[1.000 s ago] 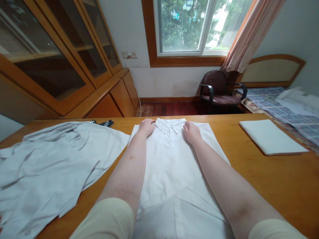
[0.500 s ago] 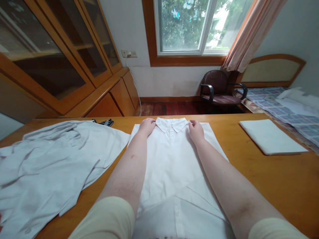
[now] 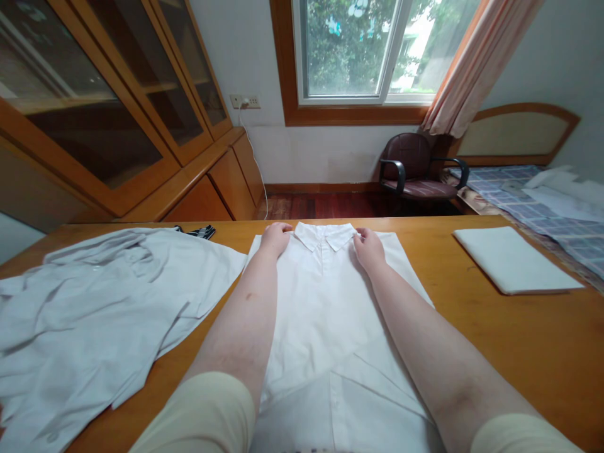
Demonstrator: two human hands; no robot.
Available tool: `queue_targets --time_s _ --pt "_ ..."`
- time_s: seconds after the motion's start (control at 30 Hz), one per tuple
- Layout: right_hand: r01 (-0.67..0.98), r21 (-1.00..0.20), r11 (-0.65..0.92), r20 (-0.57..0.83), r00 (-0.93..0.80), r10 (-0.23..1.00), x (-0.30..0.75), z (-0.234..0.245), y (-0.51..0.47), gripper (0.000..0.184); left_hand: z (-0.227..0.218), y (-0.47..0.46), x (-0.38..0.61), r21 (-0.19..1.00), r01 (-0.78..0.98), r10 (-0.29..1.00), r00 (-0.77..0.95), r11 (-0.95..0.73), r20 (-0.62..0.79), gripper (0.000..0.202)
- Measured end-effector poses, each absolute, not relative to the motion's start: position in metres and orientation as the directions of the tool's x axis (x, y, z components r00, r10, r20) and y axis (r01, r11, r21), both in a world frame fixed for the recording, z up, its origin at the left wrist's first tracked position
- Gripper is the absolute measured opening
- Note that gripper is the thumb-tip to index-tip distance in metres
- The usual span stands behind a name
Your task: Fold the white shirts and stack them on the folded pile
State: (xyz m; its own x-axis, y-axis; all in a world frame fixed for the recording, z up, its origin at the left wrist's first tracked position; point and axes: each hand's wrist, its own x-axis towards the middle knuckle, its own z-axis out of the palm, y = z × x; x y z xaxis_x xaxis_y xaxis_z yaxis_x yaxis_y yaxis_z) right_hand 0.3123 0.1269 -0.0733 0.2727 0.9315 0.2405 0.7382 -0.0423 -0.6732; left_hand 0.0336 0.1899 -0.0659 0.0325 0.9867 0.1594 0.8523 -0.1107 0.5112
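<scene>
A white shirt [image 3: 325,302] lies flat in front of me on the table, its pointed collar [image 3: 325,235] at the far end. The shirt's near part shows a placket and slanting folds. My left hand [image 3: 276,239], fingers bent inward, is closed on the cloth of the shoulder just left of the collar. At the collar's right tip, my right hand [image 3: 369,246] pinches the fabric between thumb and fingers. Both forearms reach over the shirt's sides. The fingertips are small and partly hidden.
Rumpled white garments [image 3: 108,308] spread over the left of the wooden table [image 3: 509,352], with a dark striped piece [image 3: 202,233] behind. A folded white cloth [image 3: 516,259] lies at the right. Beyond stand a cabinet [image 3: 189,182], a chair [image 3: 415,167] and a bed [image 3: 533,195].
My left hand has shifted slightly left, away from the collar's edge. My right hand has moved very slightly at the collar tip. The shirt stays where it was.
</scene>
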Motion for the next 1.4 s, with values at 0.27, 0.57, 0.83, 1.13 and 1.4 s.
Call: queue_targets --time_s 0.27,0.57,0.83,1.13,1.4 --pt "0.731 -0.681 -0.04 0.236 0.271 0.933 0.313 -0.074 0.128 0.037 -0.054 0.182 0.04 0.401 0.912 0.983 0.014 -0.088 0.183 0.021" --pt "0.768 -0.638 0.05 0.303 0.191 0.934 0.309 -0.071 0.126 0.035 -0.054 0.18 0.043 0.524 0.846 0.991 0.033 -0.096 0.127 0.025" --pt "0.771 -0.629 0.093 0.309 0.138 0.941 0.307 -0.072 0.125 0.034 -0.056 0.182 0.04 0.552 0.828 0.993 0.042 -0.094 0.106 0.02" --pt "0.77 -0.629 0.109 0.319 0.128 0.939 0.309 -0.075 0.127 0.028 -0.052 0.179 0.04 0.647 0.757 0.996 0.057 -0.091 0.073 0.025" --pt "0.767 -0.635 0.094 0.3 0.133 0.945 0.309 -0.074 0.127 0.027 -0.061 0.185 0.042 0.576 0.806 0.982 0.03 -0.133 0.184 0.02"
